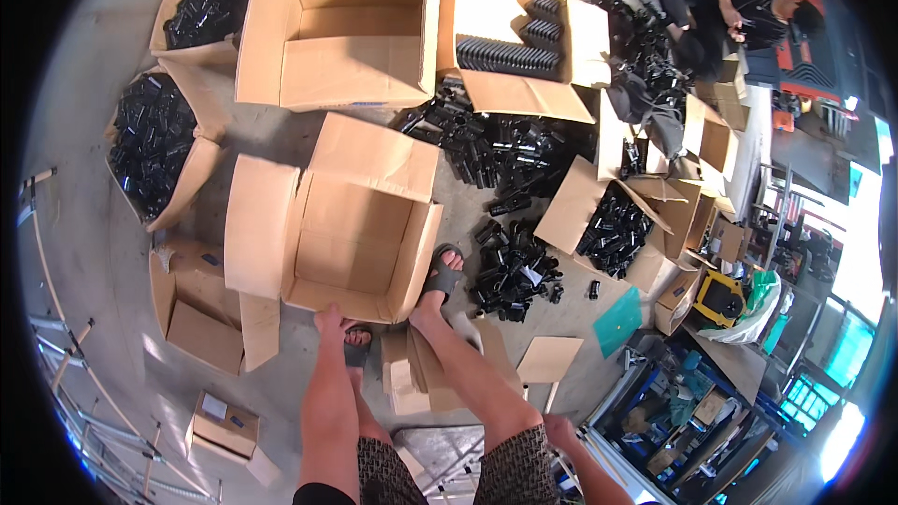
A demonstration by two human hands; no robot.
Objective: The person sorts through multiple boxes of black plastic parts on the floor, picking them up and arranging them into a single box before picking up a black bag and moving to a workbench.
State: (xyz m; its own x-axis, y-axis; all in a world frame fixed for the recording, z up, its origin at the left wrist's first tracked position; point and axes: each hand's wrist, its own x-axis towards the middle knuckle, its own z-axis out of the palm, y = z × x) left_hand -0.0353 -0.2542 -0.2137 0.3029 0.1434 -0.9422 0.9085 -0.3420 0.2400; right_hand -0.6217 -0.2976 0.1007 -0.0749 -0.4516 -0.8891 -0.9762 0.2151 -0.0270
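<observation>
An open, empty cardboard box (355,234) stands on the floor in front of me, its flaps folded outward. My left hand (332,320) is closed on the near bottom edge of this box, with some fingers hidden. Beside my right thigh is my right hand (561,430), away from the box; its fingers are too small and unclear to read. My sandalled right foot (446,271) stands against the box's right side. Loose black plastic parts lie in a heap (514,271) to the right of that foot.
Boxes filled with black parts (150,145) stand at the left. Another open box (355,70) and a box of stacked black pieces (510,56) stand beyond. A co-worker (748,5) sits at the far right. Flattened cardboard (426,374) lies by my feet.
</observation>
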